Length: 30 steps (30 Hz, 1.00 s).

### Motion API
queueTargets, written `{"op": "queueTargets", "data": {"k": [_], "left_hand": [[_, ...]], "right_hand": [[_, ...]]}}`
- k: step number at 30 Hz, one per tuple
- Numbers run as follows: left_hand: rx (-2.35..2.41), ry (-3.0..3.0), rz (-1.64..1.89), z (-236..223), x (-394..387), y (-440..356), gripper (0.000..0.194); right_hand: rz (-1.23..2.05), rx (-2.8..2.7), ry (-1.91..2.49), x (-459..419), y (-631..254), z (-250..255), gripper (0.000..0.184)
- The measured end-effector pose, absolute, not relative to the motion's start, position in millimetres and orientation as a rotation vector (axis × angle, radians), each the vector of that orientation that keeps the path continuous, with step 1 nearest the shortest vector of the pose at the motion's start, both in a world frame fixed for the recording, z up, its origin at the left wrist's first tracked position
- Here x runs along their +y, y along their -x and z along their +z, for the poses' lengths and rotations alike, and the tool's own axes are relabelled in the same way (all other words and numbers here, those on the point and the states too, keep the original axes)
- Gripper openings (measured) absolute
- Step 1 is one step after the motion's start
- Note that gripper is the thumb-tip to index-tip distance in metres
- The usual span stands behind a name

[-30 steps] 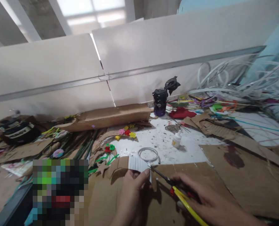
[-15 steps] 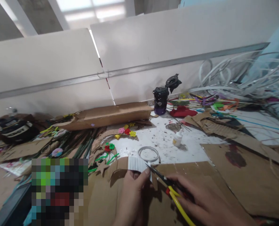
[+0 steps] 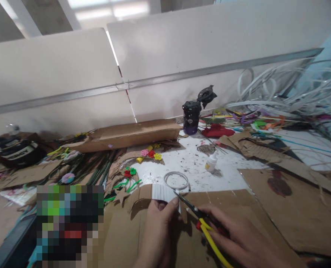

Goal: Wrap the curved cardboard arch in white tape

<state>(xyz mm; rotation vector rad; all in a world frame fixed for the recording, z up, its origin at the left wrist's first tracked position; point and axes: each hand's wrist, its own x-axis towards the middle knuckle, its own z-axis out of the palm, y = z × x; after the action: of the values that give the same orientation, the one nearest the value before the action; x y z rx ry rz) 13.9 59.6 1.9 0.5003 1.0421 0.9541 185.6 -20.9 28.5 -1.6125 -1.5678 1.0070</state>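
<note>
My left hand [image 3: 161, 219] pinches a curved cardboard strip [image 3: 142, 193] with a white lined section [image 3: 162, 192] at its right part. In my right hand [image 3: 227, 227] is a pair of scissors [image 3: 192, 208] with dark blades and yellow, red and black on the handles. The blades look nearly closed, and their tips lie just by my left thumb at the white section's right edge. Whether they touch the piece I cannot tell. Just beyond my left hand lies a pale ring [image 3: 176, 180]. Part of the strip is hidden behind my left fingers.
A small white glue bottle [image 3: 211, 162] stands beyond my right hand. Farther back are a dark lidded bottle [image 3: 191, 118] and a long cardboard tray [image 3: 132, 136]. Cardboard sheets [image 3: 291, 212] cover the right side. Small coloured flowers [image 3: 151, 154] lie left of centre.
The view has shifted slightly. Both hands, the strip and the scissors keep nearly the same place, with the scissor tips still beside the left thumb.
</note>
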Motion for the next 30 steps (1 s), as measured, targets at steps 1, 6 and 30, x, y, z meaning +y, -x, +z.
{"op": "queueTargets", "data": {"k": [1, 6, 30], "left_hand": [[1.036, -0.51, 0.951, 1.7, 59.5, -13.7, 0.03], [1.043, -0.512, 0.956, 1.8, 59.4, -14.0, 0.031], [1.067, -0.476, 1.049, 13.2, 65.3, 4.7, 0.028]], "right_hand": [[1.0, -1.567, 1.618, -20.6, -185.8, 27.4, 0.035], [1.024, -1.557, 1.622, -19.6, -185.8, 20.4, 0.035], [1.143, -1.709, 1.759, -22.9, -202.9, 17.5, 0.025]]}}
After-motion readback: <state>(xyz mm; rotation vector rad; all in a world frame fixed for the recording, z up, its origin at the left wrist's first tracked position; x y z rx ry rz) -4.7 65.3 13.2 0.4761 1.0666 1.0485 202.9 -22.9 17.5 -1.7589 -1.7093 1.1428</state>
